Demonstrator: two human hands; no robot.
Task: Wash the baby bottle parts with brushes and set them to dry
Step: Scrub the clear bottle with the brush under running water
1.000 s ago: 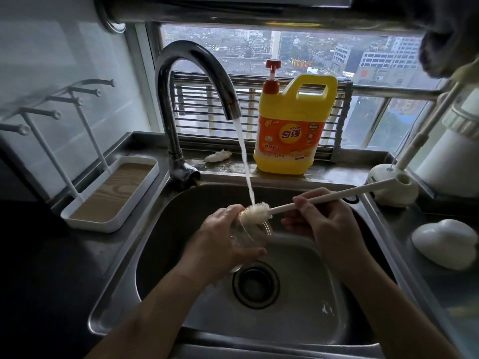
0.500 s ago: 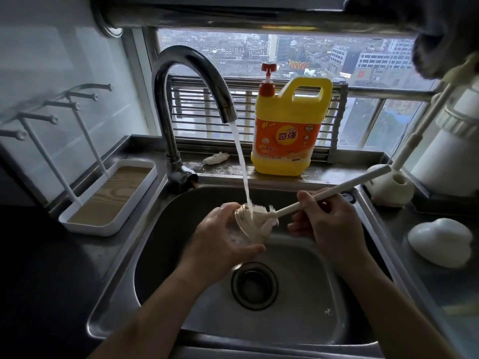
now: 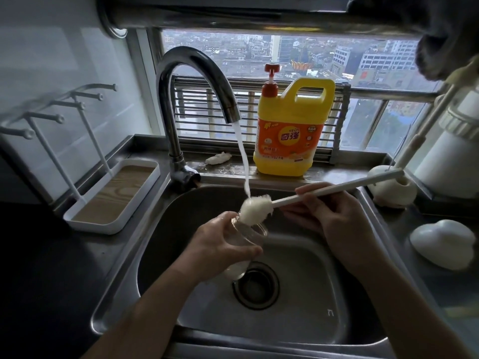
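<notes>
Over the sink [image 3: 298, 320], the left hand [image 3: 220, 244] has its grip curled round a clear bottle [image 3: 252, 233]. The right hand [image 3: 334, 218] pinches the brush [image 3: 255, 209] handle; its white head sits at the bottle's mouth, under the running water [image 3: 242, 151].

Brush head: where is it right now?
Head view, centre: brush head is at the mouth of the bottle held by the left hand, under the faucet stream.

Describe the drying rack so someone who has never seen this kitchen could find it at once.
Start at the steel sink under the curved tap. On the counter to its left stands the drying rack. It alone has a white tray with a wood-look floor and thin white pegs branching upward.
</notes>
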